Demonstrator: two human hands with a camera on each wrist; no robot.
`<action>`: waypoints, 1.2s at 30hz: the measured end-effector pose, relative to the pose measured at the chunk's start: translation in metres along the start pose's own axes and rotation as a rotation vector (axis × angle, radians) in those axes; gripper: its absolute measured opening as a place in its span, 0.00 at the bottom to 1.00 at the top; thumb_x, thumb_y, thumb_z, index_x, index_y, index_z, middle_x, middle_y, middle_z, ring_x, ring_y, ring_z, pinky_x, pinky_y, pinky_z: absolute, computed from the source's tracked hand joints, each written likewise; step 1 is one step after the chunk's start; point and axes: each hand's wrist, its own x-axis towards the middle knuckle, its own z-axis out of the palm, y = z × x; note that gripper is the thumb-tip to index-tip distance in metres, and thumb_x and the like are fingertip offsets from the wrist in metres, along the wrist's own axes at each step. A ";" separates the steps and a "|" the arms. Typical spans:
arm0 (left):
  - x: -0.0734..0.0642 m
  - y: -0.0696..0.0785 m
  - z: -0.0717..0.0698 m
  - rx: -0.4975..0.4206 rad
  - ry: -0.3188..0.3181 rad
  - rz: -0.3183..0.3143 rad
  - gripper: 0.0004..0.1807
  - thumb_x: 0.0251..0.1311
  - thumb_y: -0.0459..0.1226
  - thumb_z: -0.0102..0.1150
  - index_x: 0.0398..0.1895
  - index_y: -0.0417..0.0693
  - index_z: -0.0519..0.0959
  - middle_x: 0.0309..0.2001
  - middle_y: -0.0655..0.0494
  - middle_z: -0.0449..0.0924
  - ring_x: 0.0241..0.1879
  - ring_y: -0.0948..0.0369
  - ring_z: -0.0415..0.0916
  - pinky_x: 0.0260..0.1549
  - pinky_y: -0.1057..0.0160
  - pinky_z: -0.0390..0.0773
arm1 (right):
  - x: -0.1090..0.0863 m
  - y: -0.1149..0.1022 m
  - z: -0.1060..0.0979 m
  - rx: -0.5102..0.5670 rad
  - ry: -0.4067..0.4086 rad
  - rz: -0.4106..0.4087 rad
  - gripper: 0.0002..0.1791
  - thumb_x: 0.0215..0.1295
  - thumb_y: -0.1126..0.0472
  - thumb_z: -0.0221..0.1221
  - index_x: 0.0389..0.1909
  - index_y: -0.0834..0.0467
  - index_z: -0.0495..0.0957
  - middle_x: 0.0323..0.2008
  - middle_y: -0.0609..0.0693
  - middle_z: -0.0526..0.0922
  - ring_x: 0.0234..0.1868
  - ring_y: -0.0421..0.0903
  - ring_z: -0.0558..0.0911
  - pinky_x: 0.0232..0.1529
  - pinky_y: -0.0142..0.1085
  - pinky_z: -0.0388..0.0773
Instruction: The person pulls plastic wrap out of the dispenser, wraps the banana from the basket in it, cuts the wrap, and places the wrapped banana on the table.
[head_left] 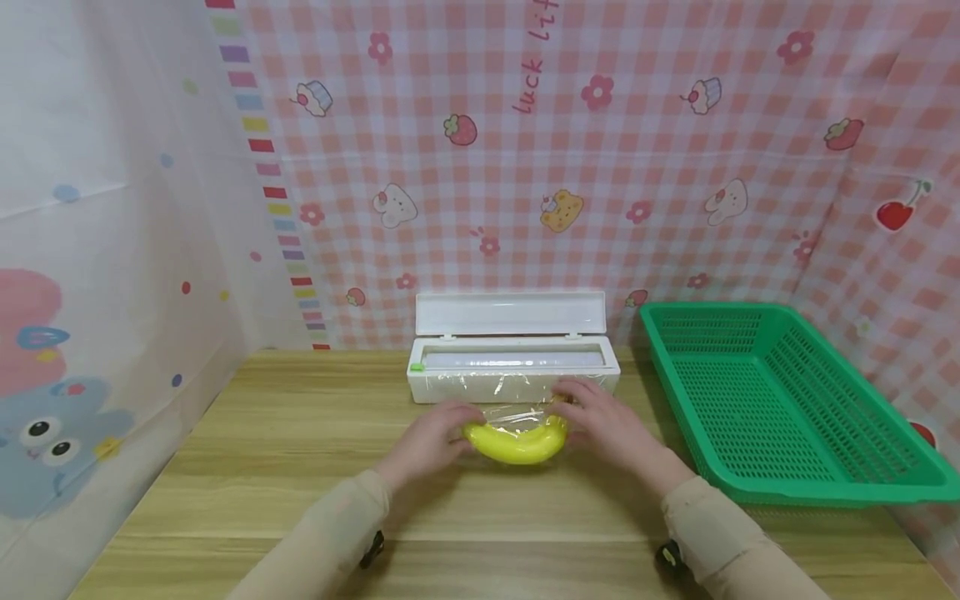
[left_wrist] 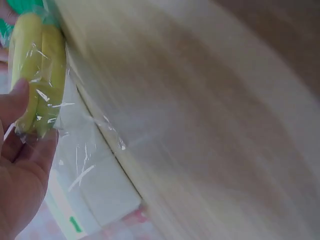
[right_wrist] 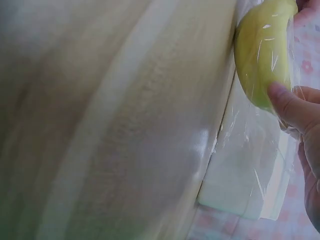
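A yellow banana (head_left: 517, 444) is held up between both hands, with clear plastic wrap (head_left: 517, 415) lying over it. My left hand (head_left: 437, 437) grips one end, its thumb against the peel in the left wrist view, where the banana (left_wrist: 40, 65) shows shiny folds of film. At the other end my right hand (head_left: 603, 421) pinches banana and film between thumb and fingers; the right wrist view shows the banana (right_wrist: 265, 52) there. Just behind stands a white cling film dispenser box (head_left: 510, 387), its lid raised and a film roll (head_left: 513, 360) inside.
A green plastic basket (head_left: 678, 417) stands on the right of the wooden table (head_left: 300, 467). Behind the dispenser hangs a pink checked cloth (head_left: 480, 183), and a white printed cloth (head_left: 135, 250) hangs along the left side.
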 end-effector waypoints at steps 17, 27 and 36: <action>0.014 -0.020 -0.003 -0.280 -0.024 -0.180 0.20 0.55 0.27 0.68 0.53 0.39 0.81 0.52 0.47 0.81 0.55 0.50 0.75 0.59 0.51 0.75 | -0.002 0.018 0.011 0.125 -0.016 0.095 0.30 0.48 0.59 0.76 0.55 0.59 0.80 0.61 0.60 0.76 0.63 0.58 0.71 0.64 0.53 0.70; 0.020 -0.027 -0.002 -0.211 -0.007 -0.139 0.20 0.56 0.28 0.68 0.53 0.35 0.81 0.51 0.43 0.82 0.54 0.48 0.76 0.58 0.50 0.75 | -0.003 0.017 0.012 0.122 0.018 0.163 0.30 0.50 0.58 0.75 0.56 0.61 0.79 0.59 0.59 0.76 0.59 0.57 0.73 0.62 0.52 0.72; 0.023 -0.024 -0.001 -0.070 0.014 -0.155 0.20 0.55 0.29 0.69 0.52 0.32 0.80 0.51 0.41 0.79 0.53 0.46 0.76 0.58 0.48 0.75 | 0.001 0.018 0.011 0.066 0.022 0.156 0.31 0.50 0.55 0.75 0.57 0.60 0.80 0.56 0.58 0.78 0.57 0.55 0.74 0.61 0.52 0.72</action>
